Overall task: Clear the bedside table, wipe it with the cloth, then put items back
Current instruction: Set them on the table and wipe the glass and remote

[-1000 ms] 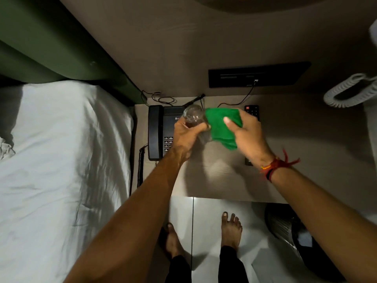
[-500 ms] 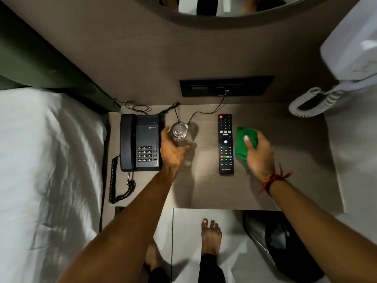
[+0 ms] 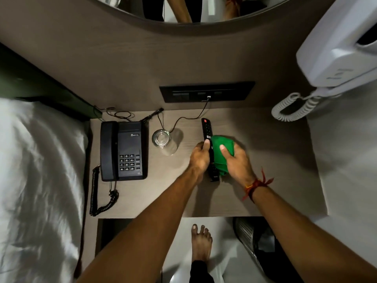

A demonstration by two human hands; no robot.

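A black remote lies lengthwise on the grey-brown bedside table. My left hand grips its left edge near the middle. My right hand holds a bunched green cloth pressed against the remote's right side, covering part of it. An empty clear glass stands upright left of the remote, free of both hands. A black desk phone sits at the table's left end.
A bed with a white sheet borders the table on the left. A dark socket panel with a plugged cable is on the back wall. A white wall phone hangs at right. A metal bin stands on the floor below.
My left hand let go of the glass, which now stands on the table, and moved right onto the remote. My right hand brought the cloth left against the remote.
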